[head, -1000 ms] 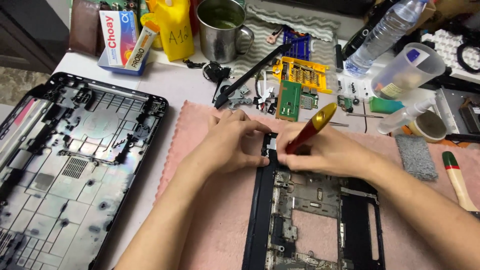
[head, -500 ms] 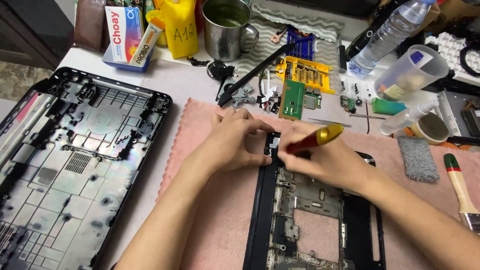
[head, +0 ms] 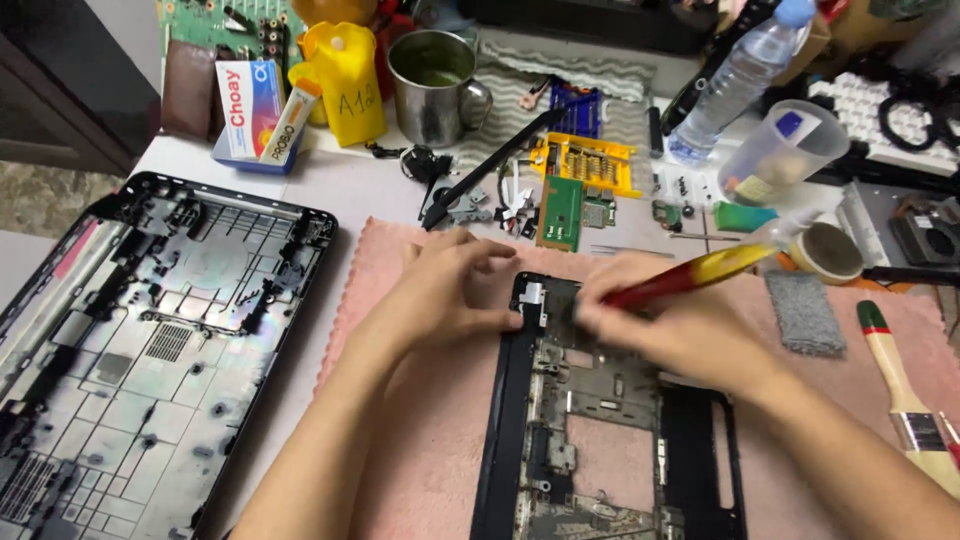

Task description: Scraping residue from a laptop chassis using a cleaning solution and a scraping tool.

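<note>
A: What's on the desk?
B: A pink mat [head: 420,440] at centre, carrying a black laptop frame [head: 600,430].
A: The hands?
B: The left hand [head: 440,295] presses the frame's top-left corner, fingers bent; the right hand [head: 665,325] grips a red-yellow screwdriver [head: 700,275].
A: Containers?
B: A steel mug [head: 435,85] at the top, contents unclear.

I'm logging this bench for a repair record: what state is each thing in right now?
Laptop frame: stripped, flat on the pink mat.
Bottom cover: removed, inside facing up.
Screwdriver: held in the right hand, tilted.
Left hand: pressing on the frame's top corner.
Metal mug: upright.
Water bottle: capped, leaning.
Paintbrush: lying unused.
</note>
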